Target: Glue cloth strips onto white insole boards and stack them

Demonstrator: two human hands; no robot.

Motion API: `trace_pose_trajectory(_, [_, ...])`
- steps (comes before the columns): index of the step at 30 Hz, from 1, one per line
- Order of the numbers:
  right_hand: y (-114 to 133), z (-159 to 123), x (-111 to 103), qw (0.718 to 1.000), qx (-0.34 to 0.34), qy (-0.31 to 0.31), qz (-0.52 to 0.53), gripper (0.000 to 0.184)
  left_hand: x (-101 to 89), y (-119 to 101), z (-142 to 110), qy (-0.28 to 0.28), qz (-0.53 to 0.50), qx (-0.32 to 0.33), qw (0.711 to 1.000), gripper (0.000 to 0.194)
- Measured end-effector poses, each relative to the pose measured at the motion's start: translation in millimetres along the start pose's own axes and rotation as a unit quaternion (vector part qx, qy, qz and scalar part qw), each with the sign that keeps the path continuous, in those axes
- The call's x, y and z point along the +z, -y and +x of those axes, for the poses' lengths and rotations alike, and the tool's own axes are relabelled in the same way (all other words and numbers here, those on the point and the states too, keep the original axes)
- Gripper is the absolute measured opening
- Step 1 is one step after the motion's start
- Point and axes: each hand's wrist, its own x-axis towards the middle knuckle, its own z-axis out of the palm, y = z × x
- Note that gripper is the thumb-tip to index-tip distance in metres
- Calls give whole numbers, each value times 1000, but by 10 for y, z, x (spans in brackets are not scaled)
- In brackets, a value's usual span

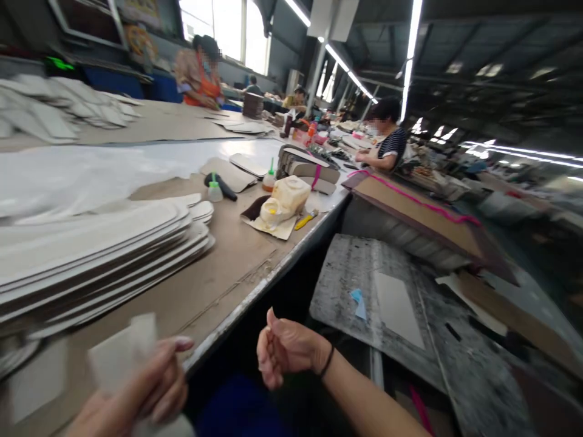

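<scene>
At the lower left, my left hand point(157, 382) is blurred, its fingers curled around a pale flat piece point(121, 352) that shows above and below the hand. Just beyond the table's edge, my right hand point(291, 349) is raised with the thumb up and the fingers loosely bent, nothing visible in it. A dark band circles that wrist. Above my left hand, a stack of white-topped, dark-edged panels point(104, 243) lies on the brown-covered table point(237, 267). Another pale piece point(39, 376) rests on the table at the far left.
Farther along stand a glue-stained container point(291, 194), a yellow-handled tool point(306, 220) and small green-tipped bottles point(214, 188). A strapped bundle of panels point(310, 170) sits behind. To the right is a grey worn board point(350, 273) with a blue scrap point(358, 303). Co-workers point(387, 139) work beyond.
</scene>
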Motion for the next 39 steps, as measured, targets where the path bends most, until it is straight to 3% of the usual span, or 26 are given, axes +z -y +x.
trace_pose_trajectory(2, [-267,158,122,993,28,-55,-105,56,127,-68,-119,-23,20,11,999,26])
trace_pose_trajectory(5, [-470,271,191,985,-8,-82,-149,31,299,-130,-177,-50,70,18,996,34])
trace_pose_trajectory(9, [-316,256,134,978,-80,-86,-173,29,353,-136,-132,-52,60,34,996,34])
trace_pose_trajectory(11, [-129,203,117,982,-130,-63,-123,27,332,-130,-120,-53,64,32,996,34])
trace_pose_trajectory(14, [149,89,125,980,-178,13,86,26,306,-113,-132,-67,78,37,994,38])
trace_pose_trajectory(17, [327,-15,148,939,-188,62,282,42,333,-81,-157,-94,95,34,990,41])
trace_pose_trajectory(20, [395,-66,178,903,-179,82,382,53,403,-40,-178,-125,145,72,979,39])
trace_pose_trajectory(24, [433,-86,232,883,-161,121,423,65,472,42,-183,-159,273,194,929,26])
trace_pose_trajectory(28, [521,-157,303,878,-170,152,421,72,453,165,-161,-126,356,282,882,12])
trace_pose_trajectory(31, [583,-218,341,881,-187,165,401,73,415,210,-159,-102,352,317,875,11])
trace_pose_trajectory(33, [578,-219,336,890,-195,169,376,76,397,197,-170,-125,332,297,887,11])
trace_pose_trajectory(35, [520,-176,300,917,-204,130,317,76,394,159,-184,-161,296,246,909,21])
trace_pose_trajectory(36, [475,-144,274,938,-208,75,265,73,397,137,-188,-174,271,216,922,27])
trace_pose_trajectory(38, [381,-83,221,964,-213,-86,131,58,416,99,-189,-182,211,166,946,36])
trace_pose_trajectory(39, [346,-65,201,961,-213,-160,74,50,428,87,-185,-178,182,149,956,38])
